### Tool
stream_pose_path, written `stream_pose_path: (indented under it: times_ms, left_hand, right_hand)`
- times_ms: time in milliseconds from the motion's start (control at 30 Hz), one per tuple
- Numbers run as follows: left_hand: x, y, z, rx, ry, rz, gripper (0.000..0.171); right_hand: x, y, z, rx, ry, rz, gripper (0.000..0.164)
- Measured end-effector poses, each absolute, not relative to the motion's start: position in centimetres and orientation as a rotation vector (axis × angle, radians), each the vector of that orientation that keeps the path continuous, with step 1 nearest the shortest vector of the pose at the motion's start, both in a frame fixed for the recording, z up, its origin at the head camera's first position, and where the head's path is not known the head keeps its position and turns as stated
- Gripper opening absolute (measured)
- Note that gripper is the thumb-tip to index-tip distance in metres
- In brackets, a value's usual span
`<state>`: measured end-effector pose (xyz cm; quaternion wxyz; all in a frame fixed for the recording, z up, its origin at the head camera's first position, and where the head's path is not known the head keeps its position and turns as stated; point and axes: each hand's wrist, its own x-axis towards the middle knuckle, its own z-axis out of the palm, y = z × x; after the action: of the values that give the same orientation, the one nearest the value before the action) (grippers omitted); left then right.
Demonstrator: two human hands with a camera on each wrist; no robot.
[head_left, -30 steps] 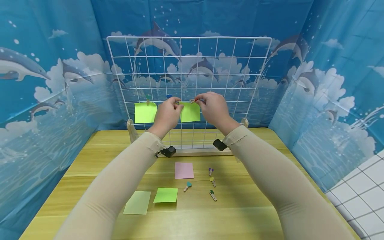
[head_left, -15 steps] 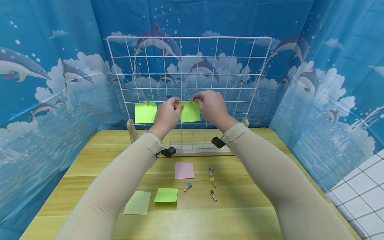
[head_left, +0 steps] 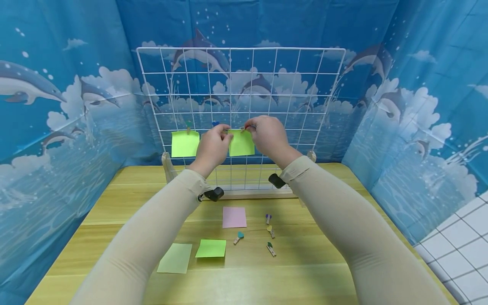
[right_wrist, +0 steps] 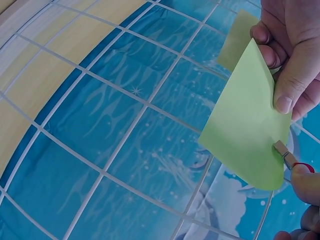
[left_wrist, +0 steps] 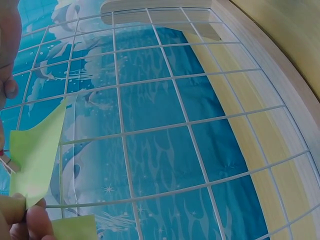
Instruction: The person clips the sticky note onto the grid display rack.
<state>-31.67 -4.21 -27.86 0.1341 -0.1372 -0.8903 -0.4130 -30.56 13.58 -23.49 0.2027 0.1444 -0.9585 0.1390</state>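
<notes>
A bright green sticky note (head_left: 242, 145) is held against the white wire grid (head_left: 230, 94). Its upper left corner is pinched between the thumb and fingers of my left hand (head_left: 211, 146). At the note's upper right, my right hand (head_left: 270, 134) pinches a small wooden clothespin (right_wrist: 285, 153) with a red decoration; the clothespin's tip overlaps the note's edge in the right wrist view. Left of my left hand, a second green note (head_left: 185, 145) hangs under a green-topped clothespin (head_left: 188, 127). A blue heart-topped clip (head_left: 215, 123) shows just above my left fingers, its lower part hidden.
On the wooden table (head_left: 305, 262) lie a pink note (head_left: 234, 217), a green note (head_left: 211, 248) and a pale green note (head_left: 175, 258). Several clothespins lie nearby, one with a teal heart (head_left: 239, 237). The grid stands in a wooden base (head_left: 259, 194), with a dolphin-print curtain behind.
My right hand has shifted slightly left and up with the clothespin, whose tip now lies farther over the note's top edge. My left hand stays in place on the note.
</notes>
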Motion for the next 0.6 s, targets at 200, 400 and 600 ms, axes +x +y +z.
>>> stream_pose_path:
  times_ms: [200, 400, 600]
  left_hand:
    - [-31.79, -4.16, -28.05, -0.396, -2.575, -1.191, 0.039]
    - [-31.8, -4.19, -28.16, -0.397, -2.567, -1.194, 0.039]
    - [-31.74, -4.18, -28.19, -0.409, -2.554, -1.193, 0.039]
  right_hand:
    - [-30.55, 13.52, -23.37, 0.406, -2.694, 0.381, 0.027]
    - [-30.48, 13.4, -23.16, 0.413, -2.718, 0.351, 0.027]
    - [-30.5, 13.23, -23.06, 0.414, -2.734, 0.325, 0.028]
